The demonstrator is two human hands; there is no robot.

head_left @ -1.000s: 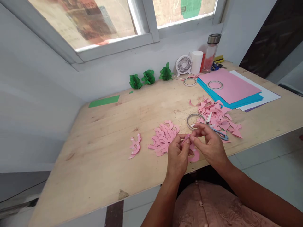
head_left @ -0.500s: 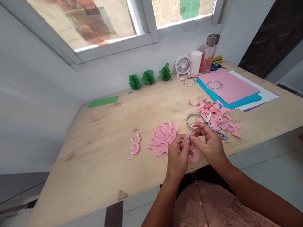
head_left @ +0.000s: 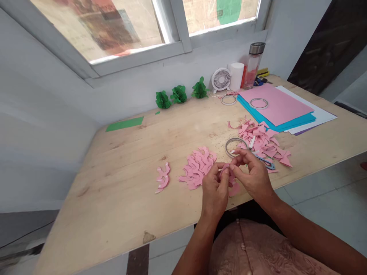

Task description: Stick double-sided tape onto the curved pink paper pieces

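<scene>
My left hand [head_left: 215, 189] pinches a curved pink paper cutout [head_left: 234, 188] between thumb and fingers, just above the table's front edge. At the upper end of that cutout, my right hand [head_left: 254, 176] has its thumb and forefinger closed on the paper. A small white bit [head_left: 232, 152], like tape, sticks at a fingertip of my right hand. Left of my hands lies a heap of curved pink cutouts [head_left: 196, 168]. Farther left is a small group of pink cutouts [head_left: 163, 179] with white tape pieces on them. Behind my right hand lies a tape roll [head_left: 227, 148].
Pink scraps [head_left: 259, 137] and a blue cutter [head_left: 266, 163] lie right of my hands. Coloured sheets [head_left: 286, 105] are stacked behind, bearing another tape roll [head_left: 259, 99]. Green paper shapes [head_left: 179, 94], a small fan [head_left: 221, 79] and a bottle [head_left: 254, 67] stand by the wall.
The held cutout has tilted slightly between my fingers and its lower part looks blurred. Both hands stay in nearly the same place.
</scene>
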